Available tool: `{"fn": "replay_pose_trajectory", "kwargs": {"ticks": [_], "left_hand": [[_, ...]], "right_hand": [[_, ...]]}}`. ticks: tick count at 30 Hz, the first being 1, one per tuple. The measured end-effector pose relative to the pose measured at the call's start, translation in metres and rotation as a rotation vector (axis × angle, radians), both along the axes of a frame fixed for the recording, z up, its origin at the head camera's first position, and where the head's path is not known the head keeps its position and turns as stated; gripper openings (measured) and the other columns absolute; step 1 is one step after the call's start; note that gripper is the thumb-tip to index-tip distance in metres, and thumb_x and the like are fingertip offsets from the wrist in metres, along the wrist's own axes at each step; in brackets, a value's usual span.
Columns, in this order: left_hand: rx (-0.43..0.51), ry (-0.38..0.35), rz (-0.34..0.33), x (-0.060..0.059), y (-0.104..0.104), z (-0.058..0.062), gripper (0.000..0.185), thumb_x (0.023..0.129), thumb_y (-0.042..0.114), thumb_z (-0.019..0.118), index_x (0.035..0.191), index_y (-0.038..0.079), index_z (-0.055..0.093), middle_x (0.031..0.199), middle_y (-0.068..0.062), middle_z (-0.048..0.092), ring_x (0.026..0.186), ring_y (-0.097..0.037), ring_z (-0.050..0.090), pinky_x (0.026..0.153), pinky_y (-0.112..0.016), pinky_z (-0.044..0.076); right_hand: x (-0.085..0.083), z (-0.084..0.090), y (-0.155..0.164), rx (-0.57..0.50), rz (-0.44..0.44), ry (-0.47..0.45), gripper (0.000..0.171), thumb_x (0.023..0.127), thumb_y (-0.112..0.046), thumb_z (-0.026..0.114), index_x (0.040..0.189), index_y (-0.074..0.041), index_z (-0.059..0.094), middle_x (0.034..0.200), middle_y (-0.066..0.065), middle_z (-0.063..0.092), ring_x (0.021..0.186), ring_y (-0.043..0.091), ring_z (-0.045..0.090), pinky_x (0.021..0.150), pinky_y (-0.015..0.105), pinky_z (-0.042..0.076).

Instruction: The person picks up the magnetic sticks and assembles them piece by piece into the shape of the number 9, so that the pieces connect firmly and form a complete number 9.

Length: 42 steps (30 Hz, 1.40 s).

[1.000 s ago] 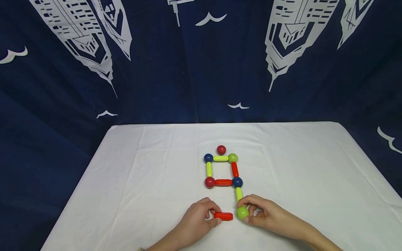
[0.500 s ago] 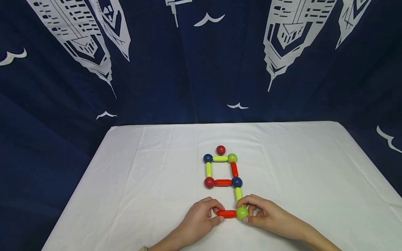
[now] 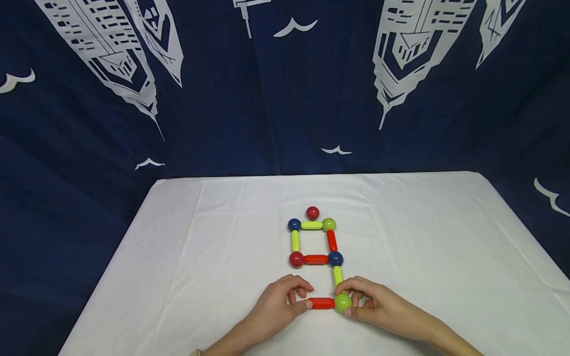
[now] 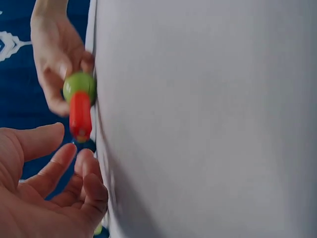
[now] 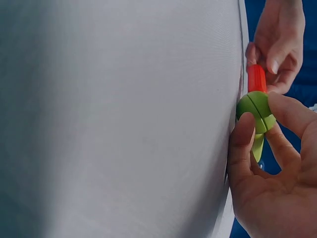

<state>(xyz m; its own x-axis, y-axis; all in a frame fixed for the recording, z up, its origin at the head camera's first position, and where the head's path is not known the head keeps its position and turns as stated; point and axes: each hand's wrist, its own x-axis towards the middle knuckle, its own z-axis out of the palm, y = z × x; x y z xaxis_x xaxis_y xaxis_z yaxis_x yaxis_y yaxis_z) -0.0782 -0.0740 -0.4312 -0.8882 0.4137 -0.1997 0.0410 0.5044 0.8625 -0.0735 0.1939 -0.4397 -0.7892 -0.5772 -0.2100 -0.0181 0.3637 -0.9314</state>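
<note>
My right hand [image 3: 383, 305] pinches a green ball [image 3: 342, 304] between thumb and fingers at the front of the built figure. A red rod [image 3: 322, 303] sticks out leftward from that ball, its end against it. Beside the rod's free end is my left hand [image 3: 280, 302], thumb and fingers spread apart; in the left wrist view a gap shows between its fingertips and the red rod [image 4: 80, 116]. From the green ball a yellow-green rod [image 3: 338, 274] runs back to a blue ball [image 3: 336, 258]; my right fingers partly cover it.
Behind the hands, rods and balls form a four-sided frame, with a red ball [image 3: 297, 259] at its near left corner and a red rod [image 3: 316, 259] along its near side. A separate red ball [image 3: 312, 213] sits just behind. White cloth [image 3: 200, 257] covers the table; a dark blue curtain [image 3: 267, 99] hangs beyond.
The left hand brought the red rod rightward to the green ball, then let go and drew back slightly to the left. The right hand has stayed on the ball.
</note>
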Motion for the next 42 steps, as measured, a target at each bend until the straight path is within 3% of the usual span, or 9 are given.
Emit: {"fn": "replay_pose_trajectory", "kwargs": {"ticks": [5, 10, 14, 19, 24, 30, 39, 42], "left_hand": [[-0.006, 0.079, 0.008, -0.019, -0.016, 0.008, 0.016, 0.088, 0.009, 0.073, 0.103, 0.014, 0.069, 0.085, 0.008, 0.058, 0.074, -0.013, 0.053, 0.061, -0.022, 0.045], [0.002, 0.227, 0.029, -0.043, -0.03, 0.011, 0.01, 0.09, 0.006, 0.07, 0.097, 0.013, 0.07, 0.081, 0.005, 0.057, 0.074, -0.014, 0.053, 0.062, -0.023, 0.044], [0.009, 0.336, 0.096, -0.067, -0.035, 0.009, 0.009, 0.09, 0.007, 0.071, 0.093, 0.015, 0.069, 0.079, 0.005, 0.056, 0.074, -0.013, 0.052, 0.064, -0.025, 0.045], [0.069, 0.387, 0.203, -0.103, -0.036, 0.006, 0.008, 0.089, 0.012, 0.073, 0.095, 0.012, 0.069, 0.082, 0.003, 0.058, 0.077, -0.014, 0.054, 0.064, -0.026, 0.043], [0.131, 0.393, 0.233, -0.137, -0.033, 0.007, 0.015, 0.088, 0.013, 0.075, 0.1, 0.005, 0.069, 0.082, 0.001, 0.06, 0.081, -0.016, 0.055, 0.068, -0.028, 0.043], [0.151, 0.363, 0.18, -0.168, -0.023, 0.008, 0.021, 0.086, 0.009, 0.075, 0.105, 0.001, 0.069, 0.087, -0.002, 0.064, 0.083, -0.017, 0.057, 0.071, -0.028, 0.047], [0.18, 0.248, 0.064, -0.191, -0.004, 0.001, 0.03, 0.087, 0.002, 0.072, 0.116, 0.0, 0.067, 0.103, -0.009, 0.068, 0.09, -0.018, 0.062, 0.075, -0.026, 0.05], [0.218, 0.159, 0.038, -0.194, 0.003, -0.004, 0.03, 0.088, 0.002, 0.07, 0.118, 0.001, 0.067, 0.107, -0.01, 0.069, 0.089, -0.017, 0.062, 0.074, -0.026, 0.051]], "right_hand": [[0.001, 0.0, -0.001, -0.01, -0.003, -0.006, 0.034, 0.091, -0.018, 0.071, 0.123, -0.016, 0.061, 0.098, 0.007, 0.057, 0.087, 0.019, 0.055, 0.066, 0.023, 0.048], [0.001, 0.0, -0.001, -0.019, -0.002, -0.016, 0.034, 0.091, -0.017, 0.071, 0.124, -0.016, 0.061, 0.098, 0.008, 0.057, 0.087, 0.019, 0.055, 0.065, 0.022, 0.048], [0.0, 0.0, 0.0, -0.022, -0.004, -0.024, 0.035, 0.091, -0.017, 0.071, 0.124, -0.015, 0.06, 0.098, 0.009, 0.056, 0.087, 0.019, 0.054, 0.065, 0.022, 0.048], [0.001, 0.001, 0.001, -0.033, 0.004, -0.023, 0.035, 0.092, -0.017, 0.071, 0.125, -0.014, 0.06, 0.097, 0.009, 0.056, 0.087, 0.019, 0.055, 0.066, 0.022, 0.048], [0.0, -0.001, 0.001, -0.032, 0.011, -0.026, 0.035, 0.092, -0.017, 0.07, 0.125, -0.015, 0.06, 0.099, 0.008, 0.057, 0.087, 0.018, 0.054, 0.066, 0.022, 0.048], [-0.001, 0.0, 0.0, -0.023, 0.002, -0.048, 0.034, 0.092, -0.017, 0.07, 0.125, -0.015, 0.06, 0.1, 0.008, 0.057, 0.087, 0.019, 0.054, 0.067, 0.022, 0.048], [-0.001, 0.0, 0.0, -0.009, -0.002, -0.044, 0.033, 0.092, -0.018, 0.07, 0.124, -0.015, 0.061, 0.099, 0.009, 0.057, 0.086, 0.019, 0.054, 0.066, 0.022, 0.047], [-0.001, 0.0, 0.0, -0.008, 0.0, -0.043, 0.033, 0.092, -0.018, 0.07, 0.124, -0.015, 0.061, 0.099, 0.009, 0.057, 0.086, 0.019, 0.054, 0.066, 0.023, 0.048]]}}
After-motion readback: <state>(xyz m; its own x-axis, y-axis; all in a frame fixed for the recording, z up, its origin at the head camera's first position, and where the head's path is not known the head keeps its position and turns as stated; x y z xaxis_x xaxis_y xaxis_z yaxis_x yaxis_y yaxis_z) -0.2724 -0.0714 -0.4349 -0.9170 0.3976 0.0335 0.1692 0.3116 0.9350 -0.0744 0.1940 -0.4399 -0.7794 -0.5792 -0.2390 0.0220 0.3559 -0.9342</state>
